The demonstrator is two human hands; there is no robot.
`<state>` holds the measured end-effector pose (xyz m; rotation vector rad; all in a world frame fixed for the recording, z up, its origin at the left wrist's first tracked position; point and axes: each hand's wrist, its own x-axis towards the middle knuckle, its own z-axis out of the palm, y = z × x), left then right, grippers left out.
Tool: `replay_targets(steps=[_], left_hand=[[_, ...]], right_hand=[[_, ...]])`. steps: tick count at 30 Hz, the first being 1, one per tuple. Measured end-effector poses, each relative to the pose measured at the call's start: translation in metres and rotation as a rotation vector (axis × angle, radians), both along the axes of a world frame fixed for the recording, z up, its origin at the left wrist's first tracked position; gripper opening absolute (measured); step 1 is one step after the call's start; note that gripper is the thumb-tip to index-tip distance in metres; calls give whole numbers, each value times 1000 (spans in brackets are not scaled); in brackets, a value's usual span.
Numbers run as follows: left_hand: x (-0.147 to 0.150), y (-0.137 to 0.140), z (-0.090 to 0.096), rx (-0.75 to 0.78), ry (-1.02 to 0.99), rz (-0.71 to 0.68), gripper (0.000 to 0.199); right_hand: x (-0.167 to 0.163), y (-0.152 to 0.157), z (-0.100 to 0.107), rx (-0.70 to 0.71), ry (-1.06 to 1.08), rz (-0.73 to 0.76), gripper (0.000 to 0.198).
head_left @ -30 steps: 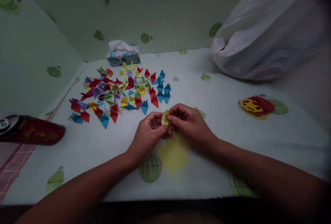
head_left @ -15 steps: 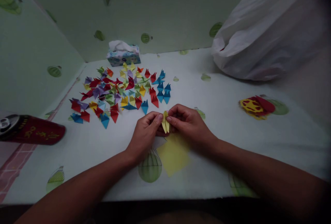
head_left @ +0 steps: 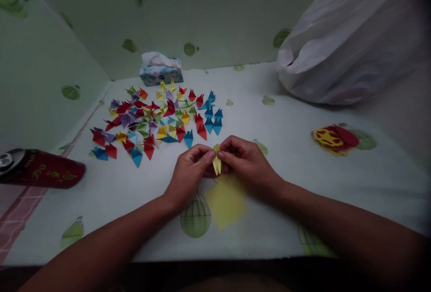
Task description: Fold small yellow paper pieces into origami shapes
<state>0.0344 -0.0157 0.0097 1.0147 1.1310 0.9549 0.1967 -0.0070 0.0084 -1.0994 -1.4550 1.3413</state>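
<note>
A small piece of folded yellow origami paper (head_left: 217,162) is pinched between my two hands, its two narrow points facing down toward me. My left hand (head_left: 193,164) grips its left side with thumb and fingers closed. On the right side my right hand (head_left: 244,159) pinches it near the top, thumb against the paper. Beneath my hands a flat square of yellow paper (head_left: 227,204) lies on the table, its upper part covered by the right hand. Beyond them spreads a crowd of folded paper cranes (head_left: 170,108) in red, blue, yellow, green and purple.
A tissue box (head_left: 161,74) stands at the back by the wall. At the left edge is a red drink can (head_left: 50,168). A large white plastic bag (head_left: 336,58) fills the back right, with red and yellow cut-out pieces (head_left: 333,139) in front of it.
The folded yellow paper has turned slightly, and its top looks more bunched between the thumbs. Both hands stay almost in place; the things around them have not moved.
</note>
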Motion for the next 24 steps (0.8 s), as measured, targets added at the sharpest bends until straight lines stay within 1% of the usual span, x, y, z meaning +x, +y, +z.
replay_targets(steps=[4,8,13,18,24], left_hand=[[0,0,0,4,7,5,25],[0,0,-2,18,-39,-4,24],[1,0,-3,22,-67,18,25],[1,0,0,17,-61,30,22],[2,-1,0,11,-100,57,23]], right_hand=[[0,0,2,14,-36,-9,13],[0,0,1,18,-9,2,11],[0,1,0,47,-10,26,10],[1,0,0,45,-21,29,11],[1,0,-1,34,-17,35,10]])
